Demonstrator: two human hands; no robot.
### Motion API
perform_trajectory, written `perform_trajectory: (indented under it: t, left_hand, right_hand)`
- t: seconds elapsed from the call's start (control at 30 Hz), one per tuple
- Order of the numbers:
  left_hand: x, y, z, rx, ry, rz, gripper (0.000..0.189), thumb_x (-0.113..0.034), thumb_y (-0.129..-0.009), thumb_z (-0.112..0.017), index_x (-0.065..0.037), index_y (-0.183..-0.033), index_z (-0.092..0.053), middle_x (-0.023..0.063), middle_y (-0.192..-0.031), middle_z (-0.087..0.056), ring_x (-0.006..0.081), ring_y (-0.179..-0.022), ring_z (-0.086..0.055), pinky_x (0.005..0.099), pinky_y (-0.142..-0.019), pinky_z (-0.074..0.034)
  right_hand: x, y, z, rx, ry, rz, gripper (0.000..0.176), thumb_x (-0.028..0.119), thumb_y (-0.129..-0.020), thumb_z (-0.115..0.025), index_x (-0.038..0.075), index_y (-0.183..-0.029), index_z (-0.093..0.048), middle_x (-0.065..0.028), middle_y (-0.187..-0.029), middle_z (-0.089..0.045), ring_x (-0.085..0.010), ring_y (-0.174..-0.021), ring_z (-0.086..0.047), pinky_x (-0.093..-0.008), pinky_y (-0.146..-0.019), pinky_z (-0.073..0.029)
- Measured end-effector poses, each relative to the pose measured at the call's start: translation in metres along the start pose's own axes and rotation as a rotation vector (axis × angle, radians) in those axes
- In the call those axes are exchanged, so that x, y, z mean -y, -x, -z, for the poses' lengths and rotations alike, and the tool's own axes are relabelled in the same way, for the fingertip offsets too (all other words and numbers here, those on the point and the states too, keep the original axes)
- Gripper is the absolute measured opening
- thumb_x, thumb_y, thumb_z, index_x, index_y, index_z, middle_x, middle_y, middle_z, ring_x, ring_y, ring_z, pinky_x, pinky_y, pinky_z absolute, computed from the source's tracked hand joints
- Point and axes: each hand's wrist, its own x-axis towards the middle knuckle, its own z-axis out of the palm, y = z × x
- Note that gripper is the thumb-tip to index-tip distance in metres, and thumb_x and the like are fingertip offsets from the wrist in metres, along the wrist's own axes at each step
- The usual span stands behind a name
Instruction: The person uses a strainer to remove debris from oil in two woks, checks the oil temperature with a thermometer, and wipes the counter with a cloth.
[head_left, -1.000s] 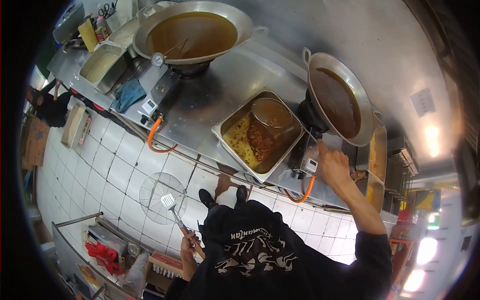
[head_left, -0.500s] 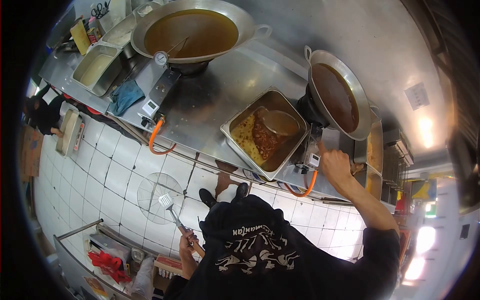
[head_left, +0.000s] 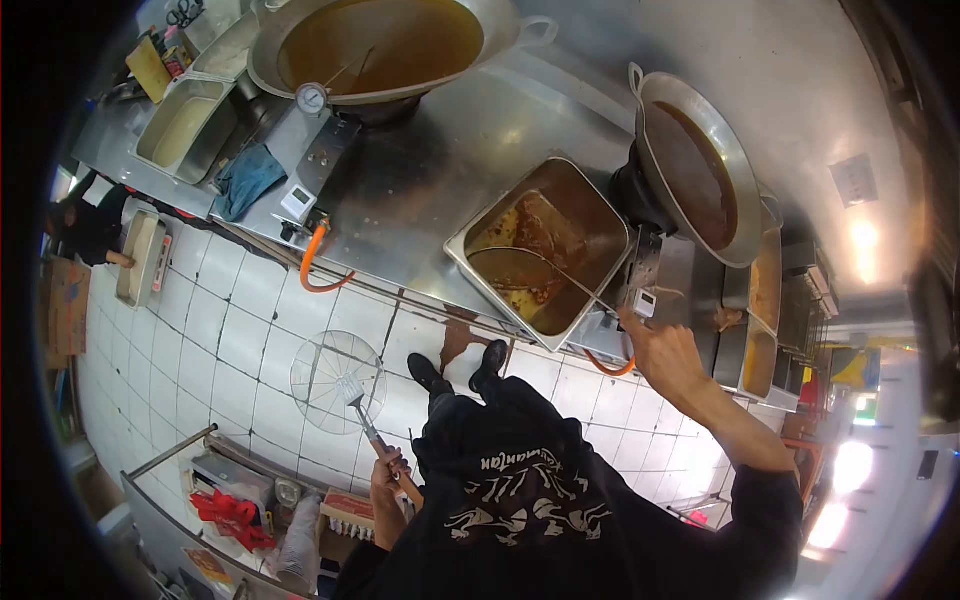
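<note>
My right hand (head_left: 670,362) is closed around the thin handle of a round wire strainer (head_left: 516,268). Its bowl sits inside a deep steel pan (head_left: 590,215), over wet, reddish-brown and yellow bits (head_left: 530,225). Low on the left, my left hand (head_left: 390,470) grips the wooden handle of a slotted metal spatula (head_left: 352,390), its blade pointing away from me above the floor. Behind that blade shows a large round wire mesh disc (head_left: 325,365), overlapping the white tiles in this view.
Two wide woks of brown liquid, a large one (head_left: 380,45) and a smaller one (head_left: 690,165), sit on burners along the steel counter (head_left: 430,190). Orange hoses (head_left: 312,262) hang at its front edge. Another person (head_left: 90,225) is at far left by a tray (head_left: 140,255).
The strainer's bowl has moved from the pan's far right side to its near left side, and my right hand has come lower. The view has shifted slightly.
</note>
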Motion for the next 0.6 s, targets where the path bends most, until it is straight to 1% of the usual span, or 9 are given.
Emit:
perform_trajectory:
  t: [0.03, 0.17, 0.27, 0.33, 0.37, 0.4, 0.47, 0.53, 0.6]
  left_hand:
    - [0.0, 0.001, -0.001, -0.013, -0.014, -0.006, 0.025, -0.004, -0.078, -0.065, -0.017, -0.071, -0.045, -0.0062, -0.054, -0.033, 0.0079, -0.042, -0.032, 0.025, -0.047, -0.034]
    - [0.003, 0.004, 0.01, -0.029, -0.005, 0.027, 0.026, -0.004, -0.079, -0.064, -0.017, -0.07, -0.044, -0.0061, -0.054, -0.034, 0.0079, -0.042, -0.032, 0.025, -0.047, -0.033]
    - [0.004, 0.009, 0.011, -0.011, 0.007, 0.047, 0.026, -0.005, -0.08, -0.064, -0.017, -0.068, -0.044, -0.0061, -0.053, -0.034, 0.0078, -0.042, -0.033, 0.0254, -0.048, -0.034]
    - [0.001, 0.027, -0.013, -0.073, -0.075, 0.028, 0.027, -0.005, -0.08, -0.063, -0.017, -0.067, -0.043, -0.0062, -0.052, -0.034, 0.0077, -0.042, -0.033, 0.0262, -0.049, -0.035]
    - [0.001, 0.026, -0.006, -0.072, -0.058, 0.038, 0.027, -0.005, -0.081, -0.063, -0.018, -0.067, -0.043, -0.0064, -0.052, -0.033, 0.0078, -0.041, -0.032, 0.0266, -0.05, -0.035]
    - [0.002, 0.024, -0.001, -0.039, -0.089, 0.01, 0.027, -0.006, -0.08, -0.064, -0.018, -0.067, -0.043, -0.0063, -0.052, -0.033, 0.0079, -0.041, -0.032, 0.0263, -0.05, -0.036]
    - [0.004, 0.026, 0.004, -0.076, -0.105, -0.018, 0.026, -0.006, -0.079, -0.065, -0.017, -0.068, -0.044, -0.0063, -0.052, -0.033, 0.008, -0.042, -0.033, 0.0262, -0.05, -0.036]
    - [0.007, 0.028, 0.006, -0.055, -0.122, -0.057, 0.025, -0.006, -0.079, -0.065, -0.017, -0.069, -0.045, -0.0062, -0.053, -0.034, 0.0081, -0.042, -0.033, 0.0264, -0.049, -0.036]
    - [0.016, 0.034, 0.006, -0.033, -0.128, -0.107, 0.024, -0.006, -0.079, -0.065, -0.017, -0.069, -0.046, -0.0061, -0.053, -0.034, 0.0081, -0.042, -0.033, 0.0265, -0.049, -0.036]
  right_hand:
    - [0.0, 0.002, 0.003, -0.006, 0.002, 0.043, 0.046, 0.016, -0.074, -0.065, 0.008, -0.118, -0.054, -0.01, -0.063, -0.06, -0.0286, -0.054, -0.061, -0.0388, -0.05, -0.048]
    - [0.002, 0.01, 0.002, -0.036, 0.036, 0.065, 0.052, 0.018, -0.07, -0.07, 0.009, -0.118, -0.054, -0.009, -0.062, -0.058, -0.027, -0.052, -0.059, -0.0374, -0.049, -0.047]
    - [-0.002, 0.013, 0.001, -0.078, 0.0, 0.012, 0.051, 0.013, -0.072, -0.066, 0.009, -0.121, -0.053, -0.01, -0.064, -0.057, -0.0279, -0.051, -0.059, -0.0388, -0.047, -0.046]
    - [-0.009, 0.017, -0.007, -0.148, 0.084, -0.102, 0.048, 0.007, -0.075, -0.06, 0.009, -0.122, -0.052, -0.0109, -0.063, -0.057, -0.0291, -0.05, -0.059, -0.0397, -0.044, -0.046]
    - [-0.014, 0.015, -0.009, -0.183, 0.059, -0.119, 0.046, 0.004, -0.076, -0.055, 0.009, -0.122, -0.052, -0.0119, -0.065, -0.058, -0.03, -0.049, -0.059, -0.0409, -0.043, -0.046]
    - [-0.018, 0.015, -0.012, -0.189, 0.042, -0.126, 0.046, 0.004, -0.076, -0.055, 0.009, -0.122, -0.052, -0.0119, -0.065, -0.058, -0.03, -0.049, -0.059, -0.0409, -0.043, -0.046]
    - [-0.026, 0.017, -0.018, -0.146, 0.043, -0.172, 0.047, 0.004, -0.076, -0.053, 0.01, -0.123, -0.051, -0.0131, -0.067, -0.059, -0.0304, -0.052, -0.061, -0.0409, -0.044, -0.047]
    - [-0.032, 0.02, -0.03, -0.149, 0.036, -0.167, 0.048, 0.005, -0.076, -0.054, 0.01, -0.123, -0.05, -0.0134, -0.068, -0.06, -0.031, -0.055, -0.063, -0.0415, -0.045, -0.048]
    - [-0.037, 0.02, -0.04, -0.132, 0.054, -0.191, 0.051, 0.005, -0.075, -0.054, 0.011, -0.125, -0.048, -0.0143, -0.07, -0.061, -0.0333, -0.057, -0.063, -0.0428, -0.047, -0.048]
